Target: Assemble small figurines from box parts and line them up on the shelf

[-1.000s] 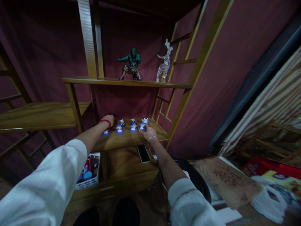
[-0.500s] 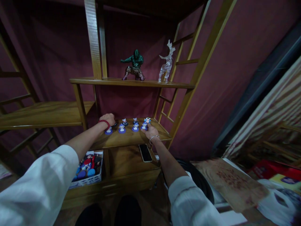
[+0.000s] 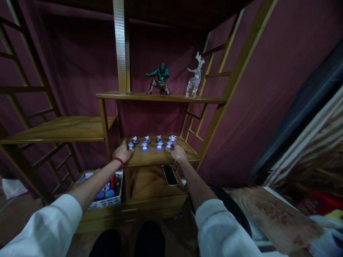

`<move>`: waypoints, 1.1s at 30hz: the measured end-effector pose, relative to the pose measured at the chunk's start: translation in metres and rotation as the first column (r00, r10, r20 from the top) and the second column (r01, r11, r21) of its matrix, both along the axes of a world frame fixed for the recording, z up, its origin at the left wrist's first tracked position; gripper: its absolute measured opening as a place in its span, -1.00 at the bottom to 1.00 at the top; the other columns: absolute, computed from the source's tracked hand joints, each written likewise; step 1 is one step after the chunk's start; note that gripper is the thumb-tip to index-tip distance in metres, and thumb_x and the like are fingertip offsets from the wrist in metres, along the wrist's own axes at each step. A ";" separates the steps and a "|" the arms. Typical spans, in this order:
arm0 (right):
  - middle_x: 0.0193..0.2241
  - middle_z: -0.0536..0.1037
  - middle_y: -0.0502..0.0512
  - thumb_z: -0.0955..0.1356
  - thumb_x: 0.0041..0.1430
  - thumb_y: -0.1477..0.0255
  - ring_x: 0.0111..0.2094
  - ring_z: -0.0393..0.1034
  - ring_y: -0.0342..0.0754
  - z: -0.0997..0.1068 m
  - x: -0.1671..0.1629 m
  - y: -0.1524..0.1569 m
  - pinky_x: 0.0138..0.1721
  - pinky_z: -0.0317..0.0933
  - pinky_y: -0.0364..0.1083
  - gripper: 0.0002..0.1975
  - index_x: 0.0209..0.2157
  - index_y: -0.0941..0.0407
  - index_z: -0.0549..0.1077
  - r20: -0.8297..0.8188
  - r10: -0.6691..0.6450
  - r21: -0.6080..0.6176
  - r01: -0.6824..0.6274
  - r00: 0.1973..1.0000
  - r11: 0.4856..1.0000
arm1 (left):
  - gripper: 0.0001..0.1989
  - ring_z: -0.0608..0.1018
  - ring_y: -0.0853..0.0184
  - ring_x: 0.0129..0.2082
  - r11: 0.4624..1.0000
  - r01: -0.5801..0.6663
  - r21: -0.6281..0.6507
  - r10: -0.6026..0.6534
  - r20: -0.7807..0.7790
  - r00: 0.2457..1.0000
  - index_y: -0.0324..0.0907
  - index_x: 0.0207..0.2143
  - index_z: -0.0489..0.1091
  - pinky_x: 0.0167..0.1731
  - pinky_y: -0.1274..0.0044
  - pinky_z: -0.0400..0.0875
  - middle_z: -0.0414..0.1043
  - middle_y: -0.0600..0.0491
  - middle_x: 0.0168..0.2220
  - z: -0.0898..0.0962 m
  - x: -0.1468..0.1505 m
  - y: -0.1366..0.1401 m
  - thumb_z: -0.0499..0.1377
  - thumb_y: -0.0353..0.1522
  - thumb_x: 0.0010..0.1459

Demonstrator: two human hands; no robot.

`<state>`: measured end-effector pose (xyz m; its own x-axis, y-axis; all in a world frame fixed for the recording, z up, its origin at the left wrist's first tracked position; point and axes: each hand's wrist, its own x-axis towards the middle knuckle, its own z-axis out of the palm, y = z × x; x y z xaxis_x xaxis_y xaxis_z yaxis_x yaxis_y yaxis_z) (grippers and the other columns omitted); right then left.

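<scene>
The left hand (image 3: 123, 152) reaches to the left end of the front row on a brown varnished wooden shelf (image 3: 150, 158), where an upright little white-and-purple figurine on a round purple base (image 3: 131, 146) lies between one and two o'clock from its palm. At the row's other end the right hand (image 3: 175, 150) meets a matching white-and-purple figurine (image 3: 169, 144), set between ten and eleven o'clock from that palm — each hand is plainly the nearer one to its own figurine. Thumb and fingers curve about the figurines, but I cannot tell whether either hand is clamped on its piece or only resting against it. Both figurines stand with their long axes vertical, and the row runs from nine to three o'clock, with two more purple-based figurines (image 3: 144, 146) between them. Just behind, toward twelve o'clock, stands a back row of four small figurines (image 3: 147, 139), mostly on dark bases. At seven o'clock from the left hand, partly hidden by the forearm, sits an open white box with blue-patterned sides (image 3: 107, 203) — in it lie blue round pieces (image 3: 110, 193), something red (image 3: 112, 181) and darker items too jumbled to name.
</scene>
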<state>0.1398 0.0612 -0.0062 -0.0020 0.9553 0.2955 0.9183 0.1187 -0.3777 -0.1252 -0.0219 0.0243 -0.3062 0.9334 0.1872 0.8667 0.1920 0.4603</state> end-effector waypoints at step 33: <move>-0.26 0.50 0.12 0.31 -0.03 0.23 -0.25 0.38 -0.02 -0.006 0.002 0.006 -0.30 0.18 -0.14 -0.56 -0.09 0.09 0.31 -0.063 0.012 0.028 -0.010 0.998 1.000 | -0.45 0.39 0.21 -0.06 0.995 -0.081 0.064 0.088 -0.102 0.991 -0.29 0.04 0.16 -0.09 0.47 0.20 0.43 -0.14 -0.16 -0.014 -0.007 0.001 0.05 -0.22 0.00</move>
<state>0.1423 0.0669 -0.0125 0.0072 0.9470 0.3212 0.8912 0.1396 -0.4315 -0.1320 -0.0206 0.0101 -0.3594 0.8911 0.2773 0.8926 0.2415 0.3808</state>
